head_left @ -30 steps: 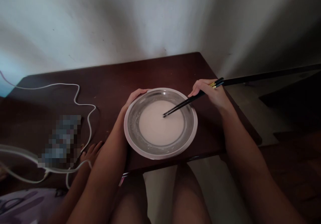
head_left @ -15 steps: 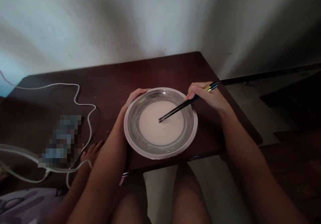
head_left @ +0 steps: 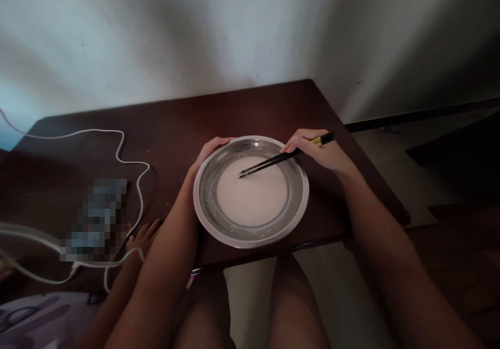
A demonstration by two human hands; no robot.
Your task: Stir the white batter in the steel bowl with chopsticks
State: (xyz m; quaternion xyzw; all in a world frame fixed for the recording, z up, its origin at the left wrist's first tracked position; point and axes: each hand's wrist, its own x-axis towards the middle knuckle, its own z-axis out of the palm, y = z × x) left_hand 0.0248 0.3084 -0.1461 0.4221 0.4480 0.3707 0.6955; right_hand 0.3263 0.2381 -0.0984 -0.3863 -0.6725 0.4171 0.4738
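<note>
A wide metal bowl (head_left: pixel 209 221) sits near the front edge of the dark table, partly filled with a smooth, whitish liquid batter (head_left: pixel 253 203). My left hand (head_left: pixel 211 150) grips the bowl's far left rim, its fingers curled along the outside and partly hidden. Pinched in my right hand (head_left: pixel 312 146) is a pair of black chopsticks (head_left: pixel 273 160) with gold bands near the top. They slant down to the left over the bowl's right rim. Their tips, close together, touch the batter left of its centre.
The dark wooden table (head_left: pixel 164 122) stands against a pale wall (head_left: pixel 234 31). To the left lie a white cable (head_left: pixel 142 192) and a pixelated flat device (head_left: pixel 96 216). Another person's hand (head_left: pixel 144 237) rests beside my left forearm, with a patterned garment (head_left: pixel 42 320) below.
My right hand has shifted slightly left, and the chopstick tips have moved left and toward the far side through the batter. My left hand and the bowl stay nearly in place.
</note>
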